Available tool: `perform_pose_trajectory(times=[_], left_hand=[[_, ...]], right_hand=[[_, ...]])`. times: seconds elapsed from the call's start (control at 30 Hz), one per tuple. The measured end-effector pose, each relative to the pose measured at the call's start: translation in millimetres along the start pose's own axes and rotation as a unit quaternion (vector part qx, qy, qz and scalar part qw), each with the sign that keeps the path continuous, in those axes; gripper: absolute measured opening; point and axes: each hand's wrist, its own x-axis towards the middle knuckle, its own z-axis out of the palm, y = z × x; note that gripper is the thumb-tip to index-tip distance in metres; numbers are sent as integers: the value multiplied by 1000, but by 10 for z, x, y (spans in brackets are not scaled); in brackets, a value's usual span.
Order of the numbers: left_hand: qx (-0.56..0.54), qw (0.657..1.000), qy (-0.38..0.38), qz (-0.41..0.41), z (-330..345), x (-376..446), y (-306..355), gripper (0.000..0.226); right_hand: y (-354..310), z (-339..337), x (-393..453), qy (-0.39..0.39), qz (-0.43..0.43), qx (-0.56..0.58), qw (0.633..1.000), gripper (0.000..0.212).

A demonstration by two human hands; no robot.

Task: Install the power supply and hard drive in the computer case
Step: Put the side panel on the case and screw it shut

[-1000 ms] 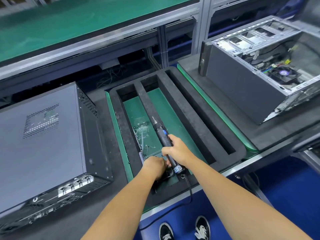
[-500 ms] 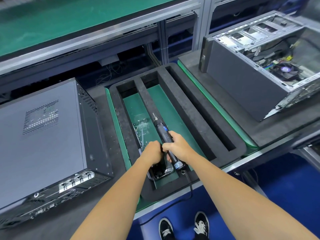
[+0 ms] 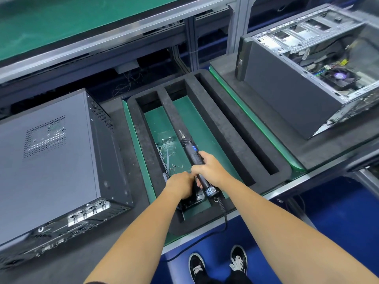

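Observation:
My right hand [image 3: 208, 171] grips a black electric screwdriver [image 3: 189, 147] by its handle, bit pointing away from me over the black foam tray [image 3: 217, 128]. Beside it, my left hand [image 3: 179, 185] is curled knuckles-up over a small black dish [image 3: 194, 199] in the tray's left slot; its fingertips are hidden. An open computer case [image 3: 287, 95] lies on its side at the right, showing a fan and drive bays. A closed dark case [image 3: 51, 156] lies at the left. I see no loose power supply or hard drive.
Thin wire scraps and ties [image 3: 167, 153] lie on the green floor of the left slot. The screwdriver's cord [image 3: 223, 214] hangs over the bench's front edge. A green conveyor [image 3: 61, 21] runs along the back. My shoes [image 3: 217, 265] stand on a blue floor.
My left hand has risen from the small dish and drawn close to the right hand. The screwdriver has shifted slightly away from me.

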Motion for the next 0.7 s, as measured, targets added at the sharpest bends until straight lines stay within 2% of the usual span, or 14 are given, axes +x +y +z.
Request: perform_pose_trajectory(times=[0.17, 0.37, 0.53, 0.7], left_hand=[[94, 995, -23, 22, 90, -41, 40, 29], [156, 986, -39, 50, 78, -64, 86, 29], [211, 971, -42, 107, 85, -71, 82, 43], [225, 965, -50, 126, 94, -67, 93, 49]], right_hand=[[23, 3, 13, 3, 10, -1, 1000, 34], [11, -9, 2, 5, 13, -7, 1000, 42], [10, -6, -1, 6, 3, -5, 1000, 30], [23, -6, 15, 6, 1, -2, 1000, 23]])
